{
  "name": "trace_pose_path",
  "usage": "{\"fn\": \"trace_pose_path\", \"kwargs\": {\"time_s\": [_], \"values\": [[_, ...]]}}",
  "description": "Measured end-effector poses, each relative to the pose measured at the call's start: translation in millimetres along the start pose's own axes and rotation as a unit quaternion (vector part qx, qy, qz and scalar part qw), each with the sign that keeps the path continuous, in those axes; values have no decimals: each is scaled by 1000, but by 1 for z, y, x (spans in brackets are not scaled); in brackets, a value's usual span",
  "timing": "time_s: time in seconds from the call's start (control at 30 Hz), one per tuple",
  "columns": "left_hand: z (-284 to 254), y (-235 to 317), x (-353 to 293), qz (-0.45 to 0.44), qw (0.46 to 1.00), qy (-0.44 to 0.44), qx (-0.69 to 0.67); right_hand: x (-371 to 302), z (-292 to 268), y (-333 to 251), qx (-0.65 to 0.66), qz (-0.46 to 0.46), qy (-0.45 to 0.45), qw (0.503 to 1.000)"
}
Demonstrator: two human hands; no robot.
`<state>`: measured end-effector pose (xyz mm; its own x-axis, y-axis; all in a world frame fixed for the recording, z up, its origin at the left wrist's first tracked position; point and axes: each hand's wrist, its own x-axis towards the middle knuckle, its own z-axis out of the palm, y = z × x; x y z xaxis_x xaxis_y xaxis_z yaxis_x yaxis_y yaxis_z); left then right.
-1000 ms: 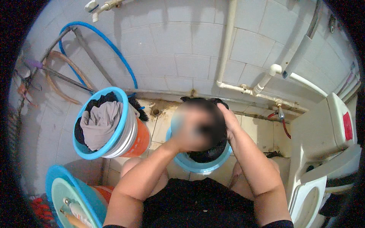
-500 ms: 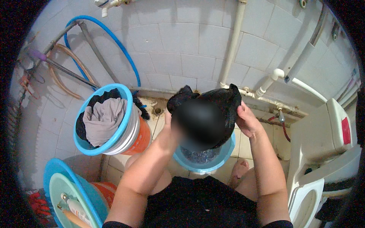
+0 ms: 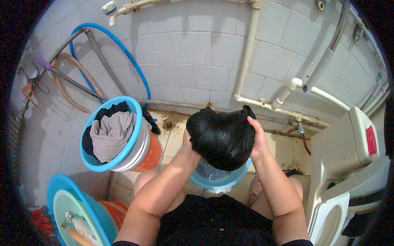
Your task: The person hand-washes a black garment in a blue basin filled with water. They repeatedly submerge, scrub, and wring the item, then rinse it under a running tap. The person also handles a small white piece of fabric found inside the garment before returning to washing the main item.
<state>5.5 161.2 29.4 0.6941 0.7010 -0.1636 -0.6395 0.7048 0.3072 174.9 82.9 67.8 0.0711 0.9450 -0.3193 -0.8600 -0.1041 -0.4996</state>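
A black, wet-looking cloth garment (image 3: 223,137) is held up between my two hands, its kind not clear from its bunched shape. My left hand (image 3: 189,146) grips its left side, with the fingers mostly hidden behind the cloth. On the other side my right hand (image 3: 257,138) is closed on the edge, fingers near the top right corner. Below the garment a light blue basin (image 3: 219,183) stands on the tiled floor between my feet, with water in it. The cloth covers the basin's far part.
To the left, a blue basin (image 3: 95,165) with grey and black clothes (image 3: 111,133) sits on an orange-and-white bucket (image 3: 147,151). Nearer are nested basins (image 3: 61,180) holding bottles. A white toilet (image 3: 328,172) stands at the right. Pipes (image 3: 247,57) and a blue hose (image 3: 127,51) line the wall.
The black garment has drawn into a more compact bundle, its left flap no longer sticking up. Both hands sit slightly lower along its sides. The whole view has shifted a little.
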Motion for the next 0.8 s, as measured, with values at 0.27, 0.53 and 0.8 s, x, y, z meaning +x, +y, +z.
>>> {"fn": "trace_pose_path", "kwargs": {"time_s": [0.27,0.53,0.8], "values": [[21,-8,-21,-27,993,-23,111,-11,2,-2,41,20,-74,996],[26,-15,-21,79,957,-163,226,-14,13,1,-12,-31,-24,999],[27,16,-17,167,981,13,95,-5,-9,23,-50,-61,113,990]]}}
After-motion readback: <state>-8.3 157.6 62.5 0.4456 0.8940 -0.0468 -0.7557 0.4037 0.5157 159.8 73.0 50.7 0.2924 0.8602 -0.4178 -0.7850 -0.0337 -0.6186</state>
